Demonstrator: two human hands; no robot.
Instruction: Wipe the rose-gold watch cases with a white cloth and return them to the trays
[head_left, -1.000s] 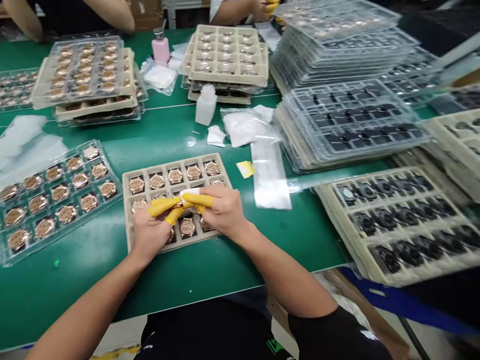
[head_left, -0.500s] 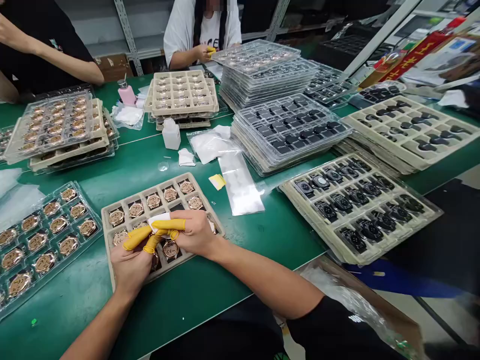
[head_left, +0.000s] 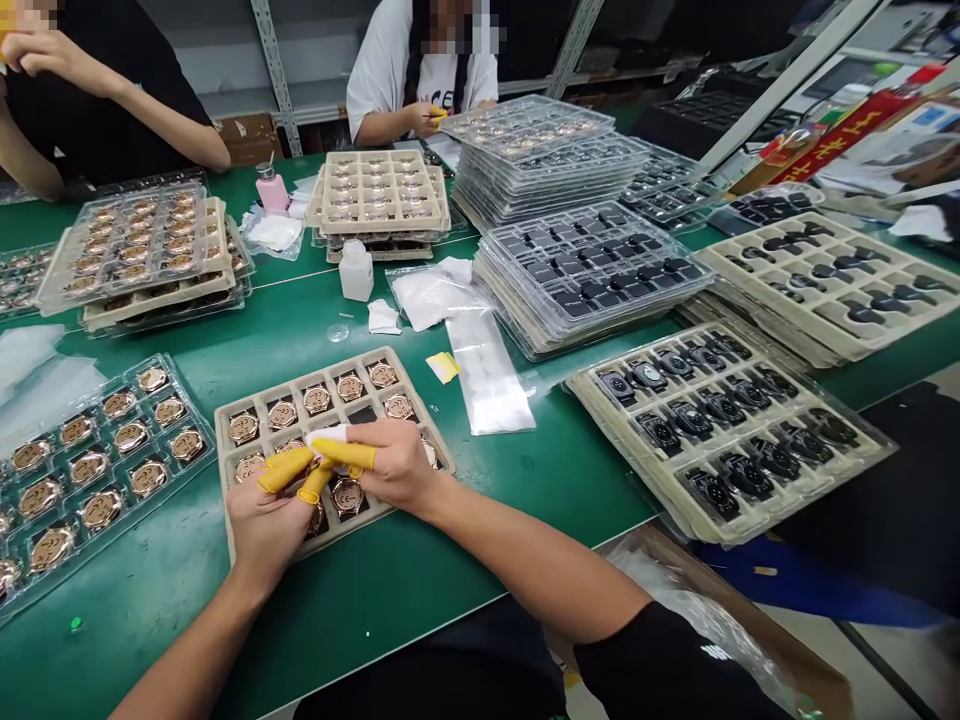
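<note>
Above a beige tray (head_left: 223,440) of gold round watch cases (head_left: 316,399), my two hands meet fingertip to fingertip. Yellow finger cots cover the fingertips of both. My left hand (head_left: 271,520) is closed in a pinch, and the small thing in it is mostly hidden behind the fingers. A folded white wipe (head_left: 330,436) is pinched in my right hand (head_left: 397,465), pressed against what the left fingers hold. One compartment (head_left: 361,414) beyond my right hand shows only a dark bottom. Another gold case (head_left: 347,495) lies in the tray just below my fingers.
A clear tray of gold cases (head_left: 101,508) lies at left. Black watches fill a tray (head_left: 705,410) at right. Stacked trays (head_left: 592,265), a white bottle (head_left: 356,272), a pink bottle (head_left: 271,190) and a plastic bag (head_left: 491,375) stand or lie beyond. Two people sit across the table.
The view has shifted slightly, so the table's things sit farther right. My hands stay together over the tray, with the wipe and fingers slightly turned. The person at left has a hand raised higher.
</note>
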